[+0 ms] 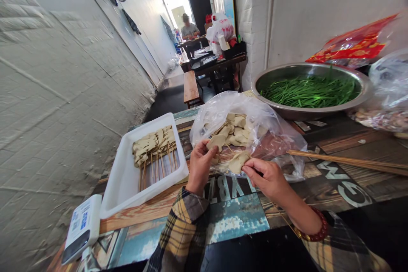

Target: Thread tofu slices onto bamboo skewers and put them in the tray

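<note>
My left hand (200, 168) pinches a thin, flat beige slice (217, 141) between thumb and fingers at the edge of a clear plastic bag (274, 114). Another beige slice (238, 162) is gripped by the fingertips of my right hand (267, 177), just right of the left. Below the right hand a thin stick slants down toward the wrist; whether that hand holds it I cannot tell. More loose slices (239, 131) are heaped inside the bag. To the left, a white plastic tray (119, 191) holds rows of skewered slices (154, 144), their bare sticks pointing toward me.
A metal basin (314, 112) of green chives (309, 91) stands at the back right. Bamboo skewers (350, 161) lie on the right of the patterned table (236, 216). A white scale (81, 225) is at front left. A person (189, 29) sits far back.
</note>
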### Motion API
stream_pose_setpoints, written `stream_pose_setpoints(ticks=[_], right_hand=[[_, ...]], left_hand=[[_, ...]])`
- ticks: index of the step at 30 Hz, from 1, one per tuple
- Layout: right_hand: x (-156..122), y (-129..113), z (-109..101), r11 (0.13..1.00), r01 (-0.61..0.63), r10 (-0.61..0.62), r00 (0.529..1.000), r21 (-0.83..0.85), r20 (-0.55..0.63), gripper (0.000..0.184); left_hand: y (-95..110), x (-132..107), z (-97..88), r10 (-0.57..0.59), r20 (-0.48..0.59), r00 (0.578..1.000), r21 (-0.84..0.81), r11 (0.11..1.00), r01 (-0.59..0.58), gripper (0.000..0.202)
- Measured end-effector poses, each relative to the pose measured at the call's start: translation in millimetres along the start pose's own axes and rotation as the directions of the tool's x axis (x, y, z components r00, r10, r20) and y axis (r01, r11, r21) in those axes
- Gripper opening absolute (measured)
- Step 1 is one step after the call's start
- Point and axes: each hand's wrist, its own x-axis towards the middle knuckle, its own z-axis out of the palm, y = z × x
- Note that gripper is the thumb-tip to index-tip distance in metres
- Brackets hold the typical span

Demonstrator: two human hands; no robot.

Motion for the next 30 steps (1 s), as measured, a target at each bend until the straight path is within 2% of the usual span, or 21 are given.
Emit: stream_pose_setpoints(ticks=[6, 22, 30], right_hand=[[-1.5, 2.6, 1.1, 0.998, 0.028, -0.023, 0.996, -0.056, 0.083, 0.027], [-1.2, 8.1, 4.4, 0.991, 0.035, -0.023, 0.996, -0.127, 0.087, 0.027], [-0.2, 9.5, 5.2, 0.99, 0.007, 0.007, 0.995, -0.142, 0.095, 0.026]], left_hand=[[0.6, -0.6, 3.1, -0.125, 0.001, 0.992, -0.138, 0.983, 0.124, 0.03], [2.1, -3.9, 3.8, -0.006, -0.004, 1.0, -0.05, 0.999, 0.006, 0.021], [9.0, -7.1, 8.3, -0.028, -0.011, 1.0, 0.01, 1.0, 0.028, 0.025]])
